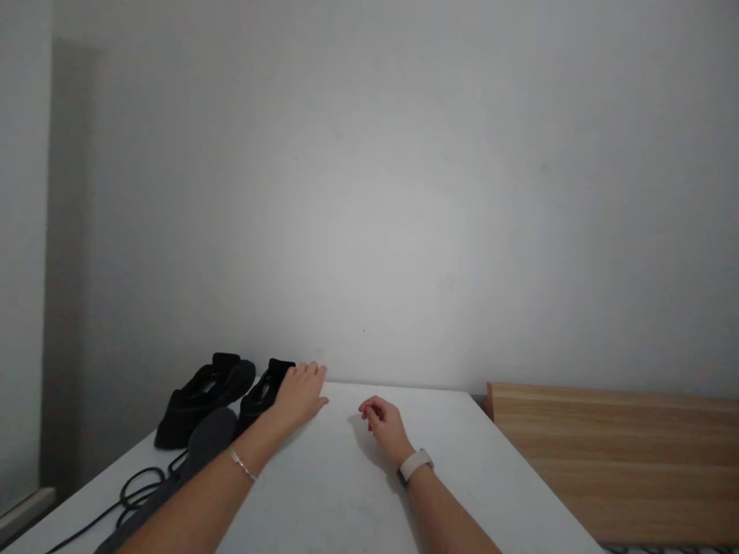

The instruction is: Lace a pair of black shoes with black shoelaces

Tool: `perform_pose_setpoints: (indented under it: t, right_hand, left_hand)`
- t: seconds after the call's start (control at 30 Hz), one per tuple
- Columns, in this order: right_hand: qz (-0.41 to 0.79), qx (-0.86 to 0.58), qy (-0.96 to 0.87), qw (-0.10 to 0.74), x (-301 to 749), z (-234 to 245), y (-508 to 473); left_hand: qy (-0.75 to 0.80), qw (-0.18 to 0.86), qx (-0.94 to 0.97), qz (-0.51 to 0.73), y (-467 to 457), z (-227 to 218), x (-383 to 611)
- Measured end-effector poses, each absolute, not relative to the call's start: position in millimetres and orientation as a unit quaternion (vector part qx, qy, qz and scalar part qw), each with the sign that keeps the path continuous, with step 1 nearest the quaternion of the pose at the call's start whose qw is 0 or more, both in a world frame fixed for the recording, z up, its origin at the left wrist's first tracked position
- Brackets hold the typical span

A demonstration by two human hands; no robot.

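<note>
We face a pale grey wall [392, 192] that fills most of our view, and below it a white table [323, 492] runs up to its foot. To the right, beyond the table's edge, we see a wood-grained panel [612, 462]. A long dark grey item [213, 435] with a rounded end lies at the table's left side, partly hidden by our left forearm. Behind it sit two black shoes: the left shoe [193, 404] near the table's left edge, the right shoe [254, 404] just beside our left hand [300, 392]. That hand reaches over the right shoe's far end, palm down, thumb apart from the fingers; we cannot tell whether it touches. Our right hand [386, 427] is over the middle of the table, fingers curled inward; we cannot tell whether they meet the thumb. A black cord [135, 492] loops at lower left. We wear a light-banded watch [416, 465] on the right wrist, a thin bracelet [241, 465] on the left.
</note>
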State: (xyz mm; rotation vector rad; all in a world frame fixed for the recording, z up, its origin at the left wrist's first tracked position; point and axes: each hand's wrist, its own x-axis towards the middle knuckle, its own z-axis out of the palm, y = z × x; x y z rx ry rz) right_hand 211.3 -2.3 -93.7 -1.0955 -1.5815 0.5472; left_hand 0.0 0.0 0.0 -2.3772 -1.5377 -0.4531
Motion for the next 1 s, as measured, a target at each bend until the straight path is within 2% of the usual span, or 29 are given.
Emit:
perform_pose_setpoints:
  t: [0.13,0.3,0.47,0.67,0.87,1.0]
  right_hand:
    - [0.229,-0.459,-0.658,0.551,213,-94,-2]
    - [0.224,-0.463,-0.652,0.557,212,-91,-6]
    - [0.211,-0.469,-0.648,0.562,211,-87,-8]
    - [0.209,-0.438,-0.656,0.578,212,-82,-13]
    - [0.198,-0.398,-0.626,0.641,215,-67,-25]
    - [0.248,-0.345,-0.651,0.629,217,-53,-35]
  left_hand:
    - [-0.576,0.141,-0.802,-0.074,6,21,-49]
    - [-0.516,0.104,-0.85,0.002,18,12,-75]
    - [-0.507,0.092,-0.856,-0.042,21,26,-71]
    - [-0.493,0.157,-0.851,-0.089,-23,47,-33]
    - [-0.454,0.096,-0.876,-0.127,-81,21,29]
    - [-0.41,0.041,-0.895,-0.172,-99,-5,58]
